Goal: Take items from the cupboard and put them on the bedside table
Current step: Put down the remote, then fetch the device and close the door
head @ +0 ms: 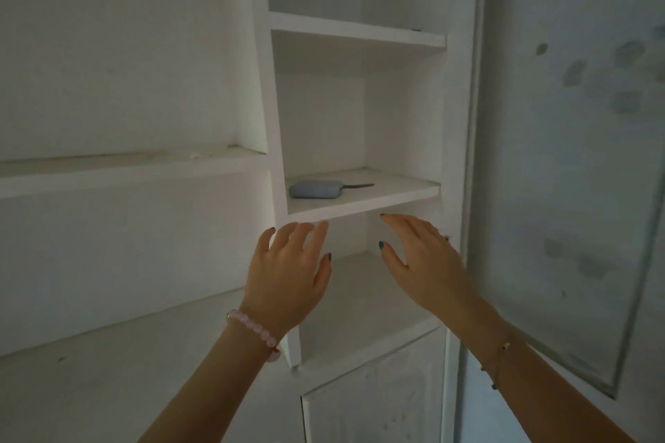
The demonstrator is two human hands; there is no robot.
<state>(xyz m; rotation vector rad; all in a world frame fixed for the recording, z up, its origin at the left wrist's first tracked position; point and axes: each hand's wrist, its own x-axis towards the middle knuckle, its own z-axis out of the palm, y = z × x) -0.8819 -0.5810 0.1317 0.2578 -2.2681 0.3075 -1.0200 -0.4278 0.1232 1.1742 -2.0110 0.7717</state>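
A small grey-blue pouch [316, 188] with a dark strap lying to its right rests on a shelf [396, 195] of the white cupboard, towards the shelf's left side. My left hand [288, 273] is raised just below the shelf's front edge, fingers apart and empty, under the pouch. My right hand [421, 255] is lifted beside it, also spread and empty, under the right half of the shelf. Neither hand touches the pouch. The bedside table is not in view.
The cupboard has more white shelves: one above [360, 30] and a lower one [360, 302] behind my hands. A wider shelf [126, 169] runs to the left. An open door [575, 191] with grey spots stands at the right. A closed lower door [374, 403] sits beneath.
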